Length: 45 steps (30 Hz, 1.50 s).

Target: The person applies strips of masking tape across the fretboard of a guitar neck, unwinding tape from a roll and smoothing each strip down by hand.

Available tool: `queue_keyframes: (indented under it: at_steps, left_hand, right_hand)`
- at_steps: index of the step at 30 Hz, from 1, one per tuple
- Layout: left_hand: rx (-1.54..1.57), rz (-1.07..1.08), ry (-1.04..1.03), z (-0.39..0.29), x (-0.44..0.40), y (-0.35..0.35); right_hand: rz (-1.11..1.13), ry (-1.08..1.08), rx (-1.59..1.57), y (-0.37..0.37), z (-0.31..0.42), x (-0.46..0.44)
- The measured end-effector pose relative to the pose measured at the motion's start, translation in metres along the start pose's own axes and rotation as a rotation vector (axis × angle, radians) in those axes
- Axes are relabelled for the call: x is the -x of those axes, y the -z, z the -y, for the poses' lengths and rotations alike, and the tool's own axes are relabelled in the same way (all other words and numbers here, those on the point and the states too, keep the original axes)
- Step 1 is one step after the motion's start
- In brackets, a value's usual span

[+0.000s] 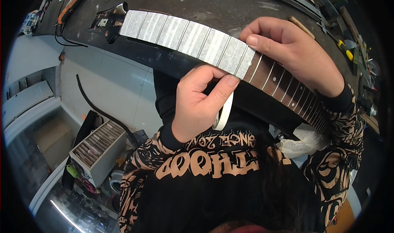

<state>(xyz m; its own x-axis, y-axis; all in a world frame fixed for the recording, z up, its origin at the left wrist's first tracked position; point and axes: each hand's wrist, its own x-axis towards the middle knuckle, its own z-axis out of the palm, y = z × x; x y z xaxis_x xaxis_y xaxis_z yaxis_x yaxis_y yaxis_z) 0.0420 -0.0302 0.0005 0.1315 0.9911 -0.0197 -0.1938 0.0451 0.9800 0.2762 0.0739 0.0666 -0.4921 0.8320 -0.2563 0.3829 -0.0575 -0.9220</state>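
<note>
A guitar neck (283,82) lies slantwise in front of me, its dark headstock (107,24) at the upper left. White masking tape (193,38) covers the fretboard's headstock-side half, with fret lines showing between the strips. Bare dark wood with frets and dot inlays runs on to the lower right. My left hand (201,99) is closed at the near edge of the neck, thumb at the last strip; a roll of masking tape (225,113) hangs in it, partly hidden by the fingers. At the far edge, my right hand (291,48) is closed, its thumb pinching the strip's other end.
The dark workbench (197,3) holds an orange-handled tool (70,6) with a black cable, a yellow-handled screwdriver (345,50) and metal bars (293,1). A box of thin slats (98,144) stands at the lower left. Crumpled white material (305,140) lies by my right sleeve.
</note>
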Motion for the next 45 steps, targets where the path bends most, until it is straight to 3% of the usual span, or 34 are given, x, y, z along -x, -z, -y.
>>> queue_keyframes:
  at_steps: [3, 7, 11, 12, 15, 18, 21, 25, 30, 33, 34, 38, 45]
  left_hand:
    - [0.014, 0.002, -0.022, 0.005, -0.001, -0.002]
    - [0.105, 0.028, 0.016, 0.004, -0.002, -0.002]
    - [0.149, 0.064, 0.054, 0.002, -0.005, 0.000]
    - [0.141, 0.066, 0.045, 0.003, -0.005, 0.000]
    - [0.109, 0.061, 0.013, 0.006, -0.006, 0.001]
    - [0.071, 0.051, -0.012, 0.008, -0.006, -0.001]
    - [0.046, 0.051, -0.015, 0.006, -0.008, 0.000]
    - [0.071, 0.048, -0.001, 0.004, -0.009, -0.002]
    - [0.042, 0.017, -0.024, 0.007, -0.008, -0.004]
    - [0.020, -0.008, -0.068, 0.007, -0.008, -0.007]
    - [0.035, -0.018, -0.077, 0.009, -0.008, -0.009]
    - [0.049, -0.035, -0.065, 0.009, -0.006, -0.010]
    - [-0.146, -0.140, -0.109, 0.011, -0.004, -0.016]
  right_hand:
    - [-0.112, 0.133, 0.324, -0.002, 0.017, 0.014]
    - [-0.141, 0.200, 0.450, -0.020, 0.031, 0.027]
    - [-0.055, 0.065, 0.346, -0.016, 0.028, 0.022]
    - [0.002, -0.019, 0.181, -0.010, 0.021, 0.017]
    - [-0.064, 0.023, 0.153, -0.009, 0.018, 0.014]
    - [-0.116, 0.203, 0.370, -0.004, 0.018, 0.014]
    - [-0.214, 0.633, 0.877, 0.005, 0.023, 0.021]
    - [-0.109, 0.852, 1.020, 0.001, 0.021, 0.029]
    - [-0.133, 0.780, 1.054, 0.023, 0.021, 0.024]
    - [-0.307, 0.695, 1.113, 0.011, 0.024, 0.023]
    - [-0.337, 0.614, 0.933, 0.005, 0.014, 0.026]
    - [-0.305, 0.518, 1.018, -0.028, 0.033, 0.042]
    - [-0.320, 0.569, 1.279, -0.042, 0.041, 0.043]
